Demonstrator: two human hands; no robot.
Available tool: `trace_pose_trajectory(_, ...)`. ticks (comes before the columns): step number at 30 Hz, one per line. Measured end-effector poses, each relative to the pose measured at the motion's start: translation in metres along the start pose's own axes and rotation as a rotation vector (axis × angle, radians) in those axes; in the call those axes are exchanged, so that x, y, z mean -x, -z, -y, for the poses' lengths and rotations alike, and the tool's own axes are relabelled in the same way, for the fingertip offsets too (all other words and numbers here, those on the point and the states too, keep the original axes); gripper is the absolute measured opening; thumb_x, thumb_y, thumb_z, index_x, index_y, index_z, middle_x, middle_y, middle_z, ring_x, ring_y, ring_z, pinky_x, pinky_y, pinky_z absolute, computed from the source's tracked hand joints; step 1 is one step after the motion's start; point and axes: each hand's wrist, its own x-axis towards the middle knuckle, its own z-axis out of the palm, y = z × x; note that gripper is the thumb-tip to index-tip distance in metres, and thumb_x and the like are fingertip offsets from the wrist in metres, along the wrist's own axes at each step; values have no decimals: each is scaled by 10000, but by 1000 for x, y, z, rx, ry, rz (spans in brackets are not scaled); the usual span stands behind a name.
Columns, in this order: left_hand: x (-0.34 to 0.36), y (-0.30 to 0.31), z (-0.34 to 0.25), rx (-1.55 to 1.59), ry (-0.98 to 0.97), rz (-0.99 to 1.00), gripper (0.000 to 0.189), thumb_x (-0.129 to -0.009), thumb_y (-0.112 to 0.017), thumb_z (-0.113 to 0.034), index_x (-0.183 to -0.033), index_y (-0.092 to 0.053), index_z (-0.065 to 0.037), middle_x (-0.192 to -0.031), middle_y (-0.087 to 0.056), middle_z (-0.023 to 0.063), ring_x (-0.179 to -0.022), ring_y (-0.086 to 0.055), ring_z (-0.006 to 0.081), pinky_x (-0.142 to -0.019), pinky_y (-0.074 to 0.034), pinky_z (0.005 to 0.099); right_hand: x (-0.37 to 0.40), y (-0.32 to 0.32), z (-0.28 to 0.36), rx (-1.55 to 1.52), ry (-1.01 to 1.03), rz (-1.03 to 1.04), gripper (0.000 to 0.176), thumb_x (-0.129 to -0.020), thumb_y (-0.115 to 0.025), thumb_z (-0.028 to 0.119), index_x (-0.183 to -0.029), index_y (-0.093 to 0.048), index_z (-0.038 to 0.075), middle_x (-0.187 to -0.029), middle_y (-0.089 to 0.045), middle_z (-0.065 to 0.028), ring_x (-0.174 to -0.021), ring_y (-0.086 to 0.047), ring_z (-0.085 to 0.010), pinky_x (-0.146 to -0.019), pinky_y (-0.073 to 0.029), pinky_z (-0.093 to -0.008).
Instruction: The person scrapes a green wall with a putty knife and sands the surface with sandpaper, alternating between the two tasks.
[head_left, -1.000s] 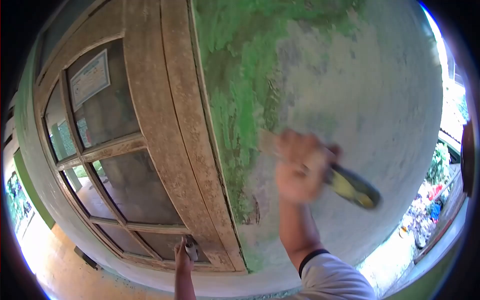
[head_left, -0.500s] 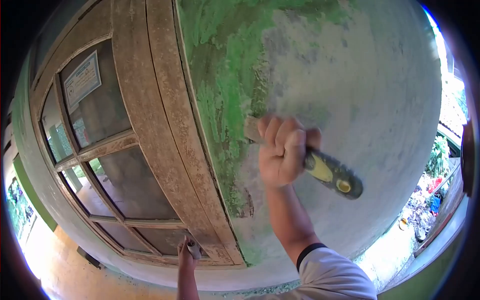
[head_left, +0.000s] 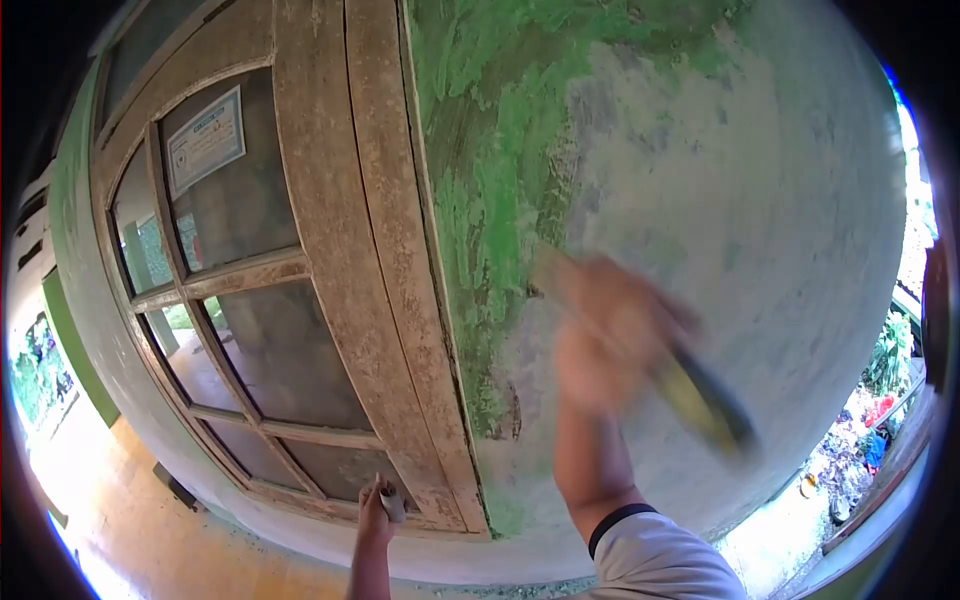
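My right hand (head_left: 605, 335), blurred by motion, is closed around a scraper (head_left: 708, 408) with a dark and yellow handle. The scraper's blade points up and left, its tip at the edge of the green paint (head_left: 505, 215) on the wall. To the right of that edge the wall surface (head_left: 690, 180) is pale grey and patchy. Low in front of the window, my left hand (head_left: 373, 522) is closed around a small greyish object (head_left: 393, 507); its kind cannot be made out.
A worn wooden window frame (head_left: 340, 200) with several glass panes stands left of the painted strip. A paper notice (head_left: 207, 140) is on the upper pane. Plants (head_left: 890, 355) and piled rubbish (head_left: 850, 450) lie outside at the right; a yellowish floor (head_left: 150, 480) shows lower left.
The view has shifted, so window and wall sit further right. My right hand and the scraper are more blurred, with the handle end lower. My left hand keeps its grip low by the window.
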Motion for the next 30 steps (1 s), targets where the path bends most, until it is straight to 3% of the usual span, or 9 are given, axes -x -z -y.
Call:
trace_pose_trajectory(5, 4, 2, -1, 42, -42, 16, 301, -905, -559, -309, -674, -529, -119, -591, -518, 13, -497, -532, 157, -433, -448, 303, -3, 5, 27, 33, 145, 48, 295, -893, -430, 143, -630, -311, 81, -574, -351, -26, -514, -318, -146, -518, -284, -332)
trace_pose_trajectory(6, 9, 3, 3, 41, -30, 8, 301, -905, -559, -309, -674, -529, -119, -591, -518, 13, -497, -532, 157, -433, -448, 303, -6, 0, -7, 166, -34, 70, 307, -897, -404, 176, -612, -343, 83, -567, -369, -44, -520, -335, -152, -525, -311, -337)
trace_pose_trajectory(9, 6, -2, 1, 11, -39, -52, 309, -908, -552, -315, -672, -532, -116, -591, -517, 16, -497, -531, 154, -440, -454, 304, -2, 2, 28, -7, 62, 135, 328, -911, -380, 215, -610, -372, 84, -563, -383, -57, -524, -346, -153, -539, -346, -348)
trace_pose_trajectory(17, 14, -6, 4, 95, -7, -23, 308, -900, -565, -308, -672, -549, -102, -608, -556, 30, -490, -535, 161, -455, -462, 311, 13, 10, 17, 144, 48, -145, 229, -909, -397, 214, -740, -364, 63, -605, -383, -72, -538, -362, -203, -573, -386, -400)
trace_pose_trajectory(19, 14, -12, 4, 67, -27, -58, 305, -902, -561, -302, -675, -551, -99, -615, -560, 34, -494, -537, 160, -460, -462, 311, 2, 4, 9, 152, -9, 151, 246, -916, -391, 223, -725, -343, 74, -603, -356, -75, -537, -359, -204, -582, -388, -405)
trace_pose_trajectory(20, 19, -12, 5, 44, -27, -102, 302, -904, -557, -296, -678, -553, -96, -621, -564, 37, -498, -539, 159, -465, -462, 310, 5, 7, 24, -89, 24, 110, 229, -924, -400, 186, -735, -331, 78, -600, -319, -46, -536, -327, -187, -556, -348, -378)
trace_pose_trajectory(23, 23, -19, 0, 50, -45, 75, 291, -898, -568, -273, -678, -538, -84, -648, -564, 37, -522, -542, 149, -481, -467, 300, 9, 3, -16, 37, 23, 58, 230, -939, -414, 160, -739, -333, 79, -606, -290, -18, -542, -287, -172, -528, -292, -350)
trace_pose_trajectory(24, 25, -20, -4, 42, -42, 77, 291, -898, -568, -273, -678, -538, -84, -648, -564, 37, -522, -542, 149, -481, -467, 300, 12, -2, -13, -21, -4, 159, 228, -936, -448, 133, -751, -328, 74, -606, -260, 3, -549, -253, -157, -513, -242, -336)
trace_pose_trajectory(30, 68, -54, -43, -186, -52, 262, 99, -835, -623, -112, -875, -542, -70, -688, -519, 15, -540, -484, 123, -498, -436, 281, 93, -15, 82, -75, -564, 524, 355, -857, -634, 250, -633, -433, 61, -571, -364, -25, -508, -386, -195, -531, -373, -368)
